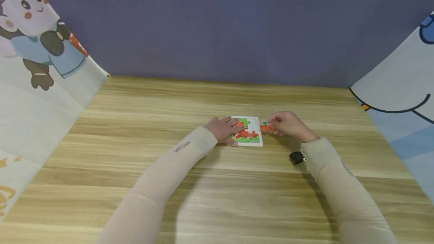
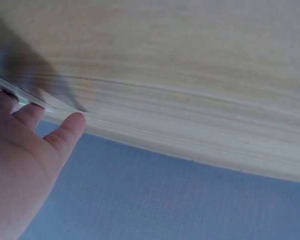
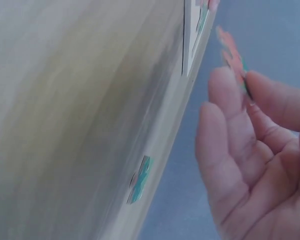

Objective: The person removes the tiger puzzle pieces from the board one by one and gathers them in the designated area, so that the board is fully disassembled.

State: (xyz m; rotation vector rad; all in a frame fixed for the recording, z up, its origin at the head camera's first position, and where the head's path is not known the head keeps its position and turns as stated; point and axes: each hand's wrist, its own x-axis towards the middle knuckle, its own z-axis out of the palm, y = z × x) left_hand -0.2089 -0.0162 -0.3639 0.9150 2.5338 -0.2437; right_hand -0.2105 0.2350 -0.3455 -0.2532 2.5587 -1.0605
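"Pinching an orange-and-green puzzle piece (image 1: 266, 128) by one end, the right hand (image 1: 288, 125) holds it just beside the puzzle board (image 1: 251, 144), which lies left of the grip. What could go wrong?"

"A slip, I'd judge: the piece is tilted and held only at the fingertips. Across from the grip, the left hand (image 1: 223, 129) rests spread on the board; if it slid, pieces beneath could shift."

"And the second loose piece (image 3: 140, 180)?"

"On the table (image 1: 169, 97), below the grip in the right-wrist view; a low sweep could knock it. The head view doesn't show it, probably because the right hand or arm hides it."

"Anything else hidden?"

"Part of the board, under the left hand. The left-wrist view catches merely a cut-off sliver. Whether the pinched piece touches the board, I cannot tell."
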